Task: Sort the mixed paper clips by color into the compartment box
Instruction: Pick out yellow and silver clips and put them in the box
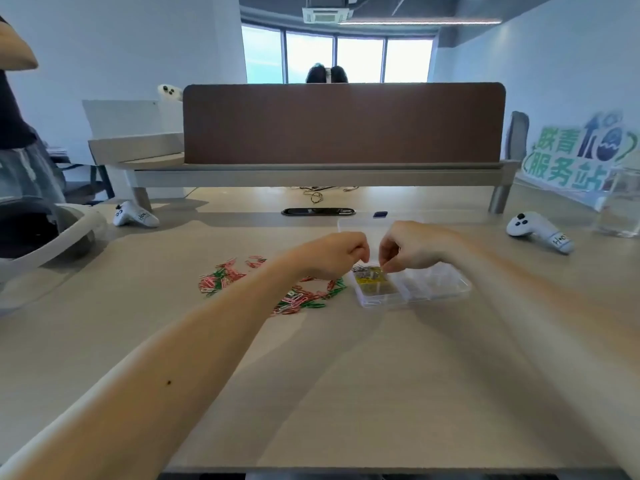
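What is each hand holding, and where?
Right hand pinches what looks like a yellow clip over the box; which part cannot be told. Left hand is curled, contents hidden.

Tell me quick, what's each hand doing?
Left hand: fingers curled, contents hidden.
Right hand: fingertips pinched over yellow clips; holding one, cannot tell.

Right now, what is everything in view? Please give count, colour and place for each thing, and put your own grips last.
paper clips: many, pink, green and white, loose pile left of the box
box: one, clear, right of the pile; yellow and silver clips at its left end
controllers: three, white, desk left, desk right, far shelf
glass: one, clear, far right
divider: one, brown, behind the desk
desk: one, light wood
left grip: one, bare, curled, beside the box
right grip: one, bare, fingertips together over the yellow clips
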`<state>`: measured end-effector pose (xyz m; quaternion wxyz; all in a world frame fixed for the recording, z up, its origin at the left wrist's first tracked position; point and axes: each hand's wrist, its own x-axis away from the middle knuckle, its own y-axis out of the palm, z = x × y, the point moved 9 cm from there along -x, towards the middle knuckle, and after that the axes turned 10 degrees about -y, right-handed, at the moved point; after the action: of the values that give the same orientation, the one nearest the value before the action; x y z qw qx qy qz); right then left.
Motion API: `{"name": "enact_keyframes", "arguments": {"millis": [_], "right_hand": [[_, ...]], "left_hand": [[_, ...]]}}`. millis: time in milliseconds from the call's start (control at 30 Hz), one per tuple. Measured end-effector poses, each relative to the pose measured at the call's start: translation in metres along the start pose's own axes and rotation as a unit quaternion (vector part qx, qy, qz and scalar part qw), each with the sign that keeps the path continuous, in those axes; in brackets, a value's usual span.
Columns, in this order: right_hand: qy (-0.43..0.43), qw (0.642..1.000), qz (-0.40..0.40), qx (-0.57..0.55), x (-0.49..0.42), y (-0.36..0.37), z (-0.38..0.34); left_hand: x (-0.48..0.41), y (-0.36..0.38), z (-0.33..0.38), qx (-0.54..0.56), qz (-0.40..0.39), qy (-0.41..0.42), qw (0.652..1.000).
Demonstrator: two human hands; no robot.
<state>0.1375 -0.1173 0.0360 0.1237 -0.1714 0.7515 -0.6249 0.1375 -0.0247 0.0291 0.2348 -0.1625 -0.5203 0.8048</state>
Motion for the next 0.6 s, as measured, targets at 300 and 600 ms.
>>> {"name": "enact_keyframes", "arguments": {"millis": [300, 600], "right_hand": [[-0.002, 0.997, 0.062, -0.051, 0.010, -0.001, 0.017], [0.013, 0.993, 0.070, -0.092, 0.014, -0.003, 0.027]], "left_hand": [[-0.019, 0.021, 0.014, -0.051, -0.021, 0.020, 0.998], [-0.013, 0.009, 0.016, 0.046, -0.016, 0.062, 0.997]]}}
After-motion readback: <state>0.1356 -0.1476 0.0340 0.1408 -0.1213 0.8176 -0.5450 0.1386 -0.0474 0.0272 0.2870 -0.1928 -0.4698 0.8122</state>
